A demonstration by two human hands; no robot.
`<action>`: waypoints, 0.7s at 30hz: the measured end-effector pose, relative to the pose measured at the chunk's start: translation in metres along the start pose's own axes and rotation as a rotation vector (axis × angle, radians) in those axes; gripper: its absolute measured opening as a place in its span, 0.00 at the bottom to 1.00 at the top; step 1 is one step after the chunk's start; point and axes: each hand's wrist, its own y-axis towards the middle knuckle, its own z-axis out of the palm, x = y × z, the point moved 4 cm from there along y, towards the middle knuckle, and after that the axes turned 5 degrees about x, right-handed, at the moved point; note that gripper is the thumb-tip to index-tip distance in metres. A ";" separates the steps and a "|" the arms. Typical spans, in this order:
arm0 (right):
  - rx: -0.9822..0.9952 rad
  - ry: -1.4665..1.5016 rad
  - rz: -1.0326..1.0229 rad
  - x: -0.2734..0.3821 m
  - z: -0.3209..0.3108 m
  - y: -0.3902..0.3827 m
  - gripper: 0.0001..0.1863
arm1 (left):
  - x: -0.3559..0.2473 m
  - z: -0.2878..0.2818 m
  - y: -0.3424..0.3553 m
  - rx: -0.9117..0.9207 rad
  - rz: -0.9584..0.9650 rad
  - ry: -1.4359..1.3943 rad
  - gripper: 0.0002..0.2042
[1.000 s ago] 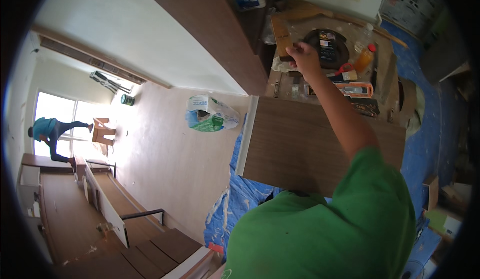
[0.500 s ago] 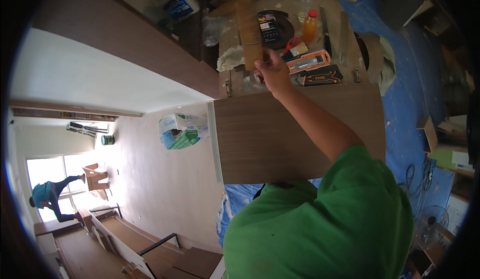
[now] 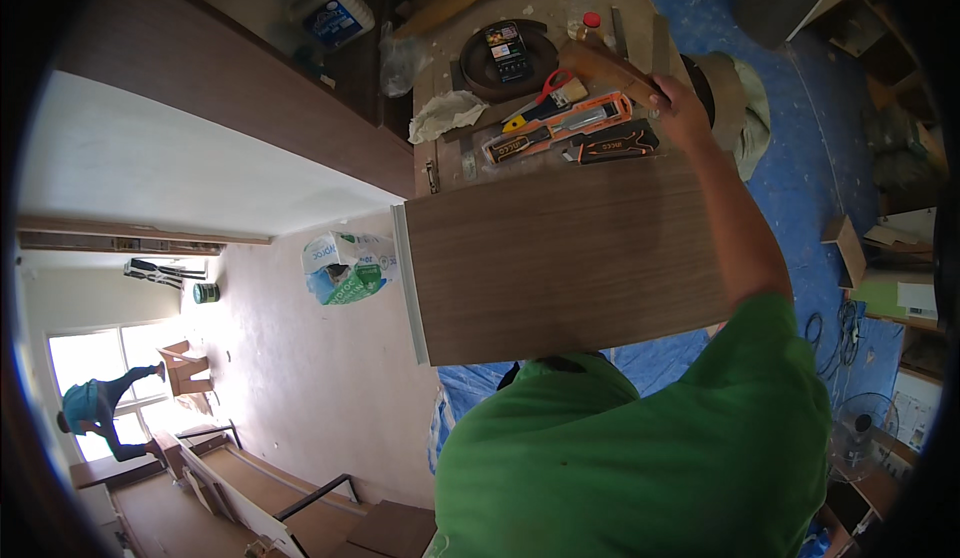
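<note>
While our right hand (image 3: 682,114) pinches a flat brown strip (image 3: 604,67), our left hand unseen, lettered orange packaging (image 3: 560,127) lies left.

Plastic sack (image 3: 345,268): blue lettering on white, pale lettering on green
White jug (image 3: 335,16): pale print on a blue label, too blurred to read
Orange-edged tool pack (image 3: 598,115): orange lettering at its dark end
Black-and-orange tool (image 3: 615,144): bold orange lettering
Black rectangle (image 3: 507,50): small pale print, perhaps a phone screen

Bright window (image 3: 85,356) sits far left, wooden stool (image 3: 186,372) near it. Pale floor (image 3: 265,358) left of centre; blue sheeting (image 3: 802,183) covers the right.
</note>
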 end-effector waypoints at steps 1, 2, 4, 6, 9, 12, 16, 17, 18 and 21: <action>0.023 -0.044 -0.076 -0.008 -0.001 0.001 0.17 | 0.000 0.001 0.001 0.003 0.004 0.002 0.15; 0.046 -0.088 -0.152 -0.016 0.001 0.003 0.18 | 0.000 0.001 0.001 0.003 0.004 0.000 0.15; 0.099 -0.123 -0.256 -0.020 0.013 0.005 0.19 | 0.002 0.002 0.000 0.000 0.002 -0.003 0.15; 0.152 -0.104 -0.313 -0.023 0.027 0.006 0.22 | 0.005 0.004 -0.002 -0.002 -0.004 -0.005 0.15; 0.167 -0.129 -0.235 -0.035 0.051 0.009 0.22 | 0.009 0.005 -0.003 -0.009 -0.009 -0.014 0.15; 0.227 -0.170 -0.219 -0.032 0.066 0.007 0.22 | 0.018 0.007 -0.009 -0.022 -0.020 -0.030 0.15; 0.234 -0.121 -0.174 -0.038 0.077 0.012 0.24 | 0.028 0.013 -0.017 -0.033 -0.039 -0.057 0.15; 0.234 -0.114 -0.157 -0.037 0.077 0.010 0.24 | 0.031 0.014 -0.019 -0.041 -0.048 -0.067 0.15; 0.236 -0.109 -0.137 -0.034 0.074 0.007 0.25 | 0.036 0.015 -0.022 -0.045 -0.055 -0.074 0.15; 0.246 -0.105 -0.047 -0.030 0.072 0.009 0.27 | 0.046 0.022 -0.030 -0.057 -0.071 -0.091 0.15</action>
